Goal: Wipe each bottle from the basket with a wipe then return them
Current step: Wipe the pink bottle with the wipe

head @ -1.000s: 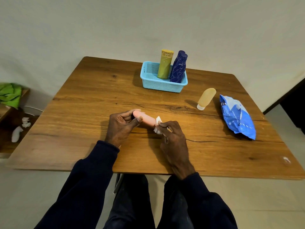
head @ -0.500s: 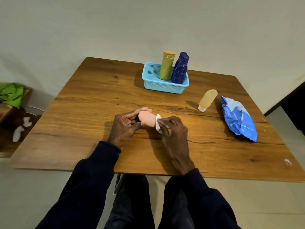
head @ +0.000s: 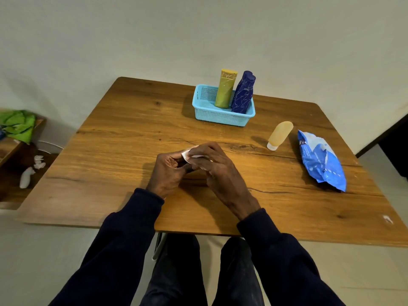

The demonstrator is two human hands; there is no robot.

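My left hand (head: 167,171) and my right hand (head: 220,171) meet over the middle of the wooden table (head: 110,151). The right hand presses a white wipe (head: 189,154) over the small pink bottle that the left hand grips. The wipe and my fingers hide that bottle almost entirely. At the back stands a light blue basket (head: 220,120) holding an olive-yellow bottle (head: 225,89) and a dark blue bottle (head: 242,93), both upright. A pale orange bottle (head: 279,134) rests cap-down on the table, to the right of the basket.
A blue pack of wipes (head: 320,160) lies near the table's right edge. A low shelf with a green cloth (head: 18,124) and white scraps on the floor (head: 27,176) are off to the left. My legs are under the near edge.
The right hand has slid the wipe left along the pink bottle, from its right end to its left end, and now covers it. Both hands sit closer together.
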